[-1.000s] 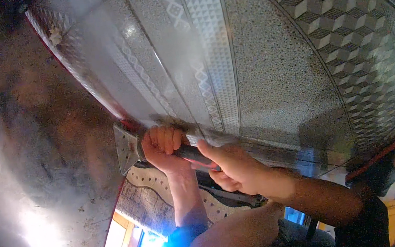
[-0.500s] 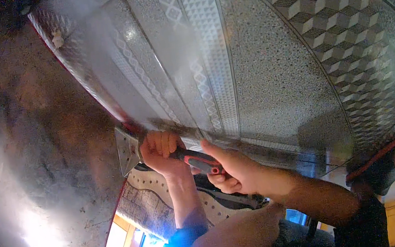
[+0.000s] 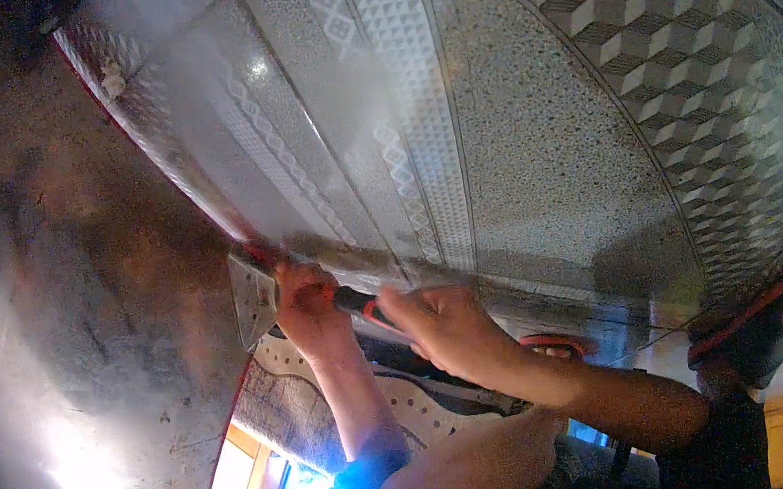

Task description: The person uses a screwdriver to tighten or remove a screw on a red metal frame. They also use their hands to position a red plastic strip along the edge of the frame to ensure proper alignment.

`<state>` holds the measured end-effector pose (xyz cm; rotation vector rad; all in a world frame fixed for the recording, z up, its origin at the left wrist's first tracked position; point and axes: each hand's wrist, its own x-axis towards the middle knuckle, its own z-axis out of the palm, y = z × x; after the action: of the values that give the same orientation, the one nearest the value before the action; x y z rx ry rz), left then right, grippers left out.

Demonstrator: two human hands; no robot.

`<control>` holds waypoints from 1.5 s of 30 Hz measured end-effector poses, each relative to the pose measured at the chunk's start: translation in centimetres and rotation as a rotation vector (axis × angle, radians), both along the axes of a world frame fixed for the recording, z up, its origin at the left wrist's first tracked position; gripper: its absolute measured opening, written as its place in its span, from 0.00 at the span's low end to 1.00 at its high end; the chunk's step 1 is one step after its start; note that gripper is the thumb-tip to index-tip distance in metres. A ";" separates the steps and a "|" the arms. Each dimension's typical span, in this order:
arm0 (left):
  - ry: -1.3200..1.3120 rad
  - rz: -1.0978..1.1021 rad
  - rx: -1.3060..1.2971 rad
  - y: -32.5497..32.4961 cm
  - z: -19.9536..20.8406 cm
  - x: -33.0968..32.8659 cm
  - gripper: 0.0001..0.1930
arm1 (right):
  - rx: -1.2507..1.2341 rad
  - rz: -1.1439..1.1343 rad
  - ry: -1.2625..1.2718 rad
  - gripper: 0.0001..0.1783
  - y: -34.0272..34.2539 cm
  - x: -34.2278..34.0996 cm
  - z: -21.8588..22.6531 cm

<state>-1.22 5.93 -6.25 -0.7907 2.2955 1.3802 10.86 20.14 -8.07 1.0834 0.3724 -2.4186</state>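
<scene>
A tool with a black and red handle (image 3: 351, 300) lies across the middle, slanting down to the right; its working end is hidden. My left hand (image 3: 311, 301) is closed around its front part, beside a metal corner plate with small holes (image 3: 253, 302). My right hand (image 3: 443, 325) wraps the rear of the handle, slightly blurred, and covers its end. The plate sits against a large, smudged metal-like panel (image 3: 71, 239) that fills the left side and has a thin red edge.
Grey patterned tiles (image 3: 543, 113) spread over the top and right. A foot in a black and red sandal (image 3: 759, 328) rests at the right, with another sandal's red edge (image 3: 556, 345) nearer the middle. Below my left hand lies a strip with dark dots (image 3: 332, 393). A small pale lump (image 3: 112, 81) sits near the panel's edge.
My right hand has shifted left and up along the handle, now covering its end. The left hand has moved slightly but keeps its grip. The second sandal's edge has come into sight.
</scene>
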 end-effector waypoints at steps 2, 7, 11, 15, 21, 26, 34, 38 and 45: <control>-0.033 -0.049 0.038 -0.1 0.7 -0.4 0.06 | -0.411 0.259 -0.073 0.28 0.4 0.0 0.2; -0.036 0.137 0.304 1.3 0.8 -0.2 0.06 | 1.025 0.311 0.448 0.19 -0.3 0.7 0.3; -0.021 0.140 0.279 0.6 0.3 -0.6 0.05 | 1.269 0.163 0.509 0.22 0.0 0.6 -0.4; -0.037 0.146 0.259 0.4 0.2 -0.4 0.05 | 0.901 0.402 0.371 0.19 1.8 -0.2 0.7; -0.034 0.083 0.342 0.8 0.4 -0.7 0.05 | 0.923 0.360 0.416 0.18 -0.2 0.2 -0.1; -0.117 0.068 0.479 1.0 -0.1 -0.9 0.09 | 1.308 0.080 0.503 0.20 0.9 -0.3 0.0; -0.003 -0.231 0.300 -1.1 -0.8 -0.7 0.03 | 0.936 0.306 0.366 0.23 0.7 0.8 0.0; -0.040 0.140 0.495 1.1 -0.3 -0.6 0.06 | 1.337 0.049 0.535 0.21 0.9 0.3 -0.8; 0.035 0.097 0.414 -0.6 -0.8 -0.9 0.08 | 1.145 0.673 0.530 0.28 2.3 0.8 0.8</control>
<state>-2.16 5.32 -7.02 -0.7521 1.9140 1.8413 11.61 22.46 -7.31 0.4544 2.0661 -1.7206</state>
